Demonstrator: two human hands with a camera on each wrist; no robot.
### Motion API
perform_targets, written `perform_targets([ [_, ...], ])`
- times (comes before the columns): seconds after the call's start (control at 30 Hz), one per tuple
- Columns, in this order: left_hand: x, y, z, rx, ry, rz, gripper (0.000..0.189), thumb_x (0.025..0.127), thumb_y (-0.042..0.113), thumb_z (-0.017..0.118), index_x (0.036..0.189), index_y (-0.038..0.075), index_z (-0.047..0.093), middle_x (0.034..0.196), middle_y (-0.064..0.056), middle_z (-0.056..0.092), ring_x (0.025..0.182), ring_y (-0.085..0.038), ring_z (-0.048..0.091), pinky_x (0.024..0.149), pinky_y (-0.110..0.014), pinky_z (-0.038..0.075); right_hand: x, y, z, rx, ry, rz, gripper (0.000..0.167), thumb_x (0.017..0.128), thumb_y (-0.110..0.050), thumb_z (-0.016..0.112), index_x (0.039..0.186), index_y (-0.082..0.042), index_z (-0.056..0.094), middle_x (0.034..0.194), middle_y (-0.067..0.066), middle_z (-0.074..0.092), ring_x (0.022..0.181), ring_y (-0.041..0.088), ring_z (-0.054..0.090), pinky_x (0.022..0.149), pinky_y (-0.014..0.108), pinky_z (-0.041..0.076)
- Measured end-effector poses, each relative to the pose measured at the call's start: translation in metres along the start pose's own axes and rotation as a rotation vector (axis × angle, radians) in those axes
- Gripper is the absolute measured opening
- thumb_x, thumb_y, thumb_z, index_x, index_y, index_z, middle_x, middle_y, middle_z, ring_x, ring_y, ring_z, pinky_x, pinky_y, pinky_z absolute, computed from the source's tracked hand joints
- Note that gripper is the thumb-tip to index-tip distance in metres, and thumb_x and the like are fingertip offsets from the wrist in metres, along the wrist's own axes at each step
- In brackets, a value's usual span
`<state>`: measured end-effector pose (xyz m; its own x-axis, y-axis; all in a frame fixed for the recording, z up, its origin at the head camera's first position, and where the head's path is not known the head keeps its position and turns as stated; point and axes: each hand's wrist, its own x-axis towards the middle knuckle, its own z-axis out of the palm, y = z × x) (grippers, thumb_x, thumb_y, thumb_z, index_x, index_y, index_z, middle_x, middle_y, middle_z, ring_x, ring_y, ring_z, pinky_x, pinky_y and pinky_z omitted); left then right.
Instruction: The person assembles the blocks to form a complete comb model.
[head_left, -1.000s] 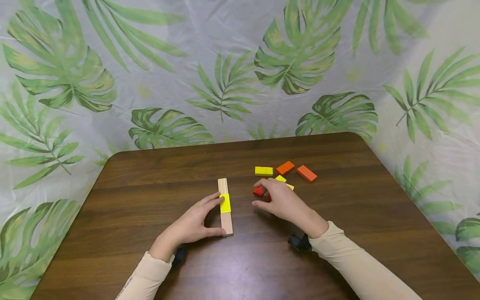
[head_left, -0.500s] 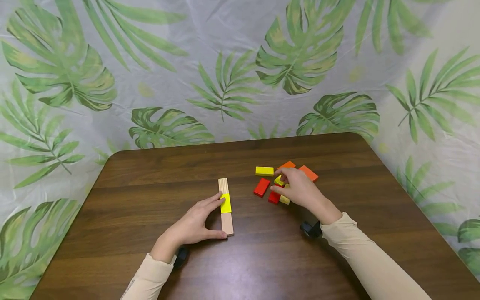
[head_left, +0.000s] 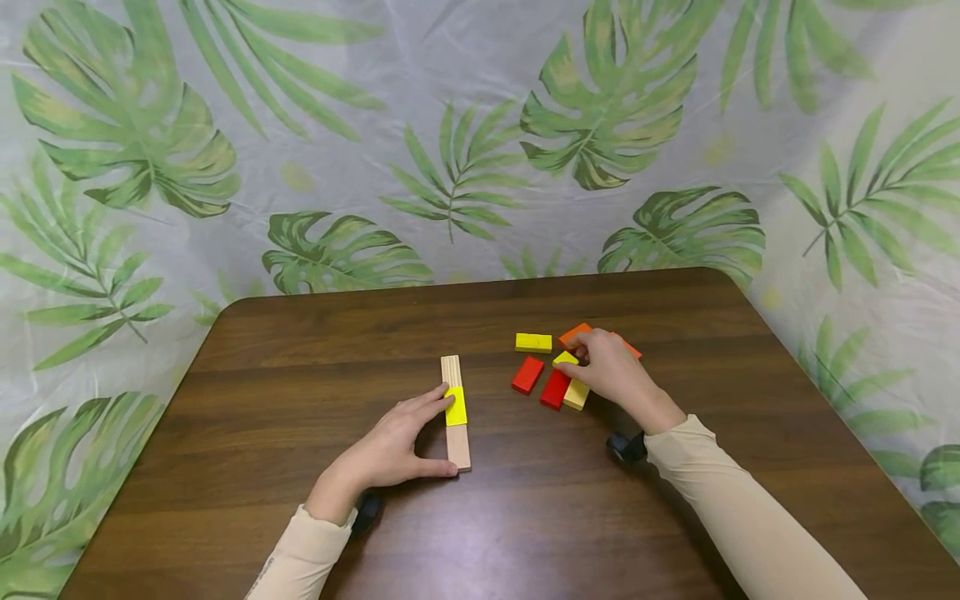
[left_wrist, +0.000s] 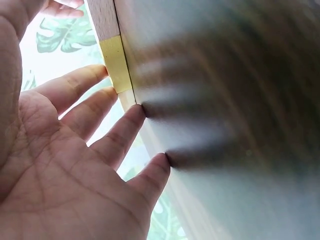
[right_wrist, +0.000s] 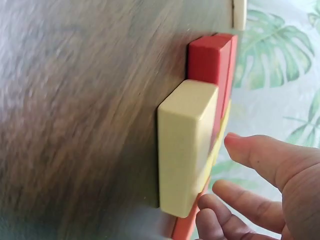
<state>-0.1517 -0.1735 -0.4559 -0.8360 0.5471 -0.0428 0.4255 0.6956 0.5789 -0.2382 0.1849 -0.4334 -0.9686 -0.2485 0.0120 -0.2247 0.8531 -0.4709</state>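
Observation:
My left hand [head_left: 392, 442] rests beside a straight row of blocks, its fingers extended. One fingertip touches the bright yellow block [head_left: 456, 407] in the middle, and the thumb lies at the near end of the plain wooden block [head_left: 458, 450]. A striped wooden block [head_left: 450, 371] forms the far end. My right hand [head_left: 611, 371] hovers over the loose blocks, thumb and forefinger apart around a small yellow block [head_left: 565, 359]. Close under the right hand lie a cream block [right_wrist: 185, 150] and a red block [head_left: 555, 389]; in the right wrist view nothing sits between thumb and fingers.
Another red block [head_left: 528, 376] and a yellow block [head_left: 533, 342] lie left of the right hand. Behind it are an orange block [head_left: 576, 334] and a partly hidden orange-red block [head_left: 629, 346]. A leaf-patterned cloth [head_left: 480, 167] hangs behind the brown table [head_left: 300, 350].
My right hand has moved right and slightly away, from over the red blocks to over the small yellow block. My left hand stays at the row.

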Motion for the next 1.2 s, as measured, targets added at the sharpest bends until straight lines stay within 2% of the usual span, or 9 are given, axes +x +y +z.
perform_targets([
  [0.47, -0.0007, -0.0014, 0.0012, -0.01, 0.009, -0.009, 0.096, 0.086, 0.045, 0.09, 0.163, 0.007, 0.046, 0.178, -0.009, 0.031, 0.162, -0.034, 0.035, 0.13, -0.068, 0.025, 0.0064, 0.0046, 0.0035, 0.017, -0.012, 0.044, 0.037, 0.097, -0.027, 0.079, 0.119, 0.002, 0.076, 0.113, 0.018, 0.076, 0.103, 0.031, 0.07, 0.094, 0.048, 0.061],
  [0.8, -0.0001, -0.002, 0.0008, -0.017, 0.017, -0.009, 0.096, 0.086, 0.044, 0.09, 0.162, 0.007, 0.046, 0.177, -0.01, 0.032, 0.162, -0.034, 0.035, 0.13, -0.069, 0.024, 0.0059, 0.0027, 0.0073, 0.028, 0.007, 0.054, 0.034, 0.097, -0.025, 0.081, 0.117, 0.002, 0.077, 0.108, 0.015, 0.077, 0.097, 0.029, 0.069, 0.091, 0.046, 0.06],
  [1.2, -0.0011, -0.0015, 0.0007, -0.037, 0.017, 0.001, 0.095, 0.087, 0.042, 0.09, 0.163, 0.006, 0.045, 0.177, -0.01, 0.032, 0.162, -0.035, 0.034, 0.13, -0.07, 0.023, 0.0052, 0.0055, 0.0078, 0.017, -0.015, 0.027, 0.035, 0.099, -0.023, 0.078, 0.127, -0.002, 0.077, 0.119, 0.017, 0.077, 0.106, 0.033, 0.071, 0.097, 0.05, 0.06],
])
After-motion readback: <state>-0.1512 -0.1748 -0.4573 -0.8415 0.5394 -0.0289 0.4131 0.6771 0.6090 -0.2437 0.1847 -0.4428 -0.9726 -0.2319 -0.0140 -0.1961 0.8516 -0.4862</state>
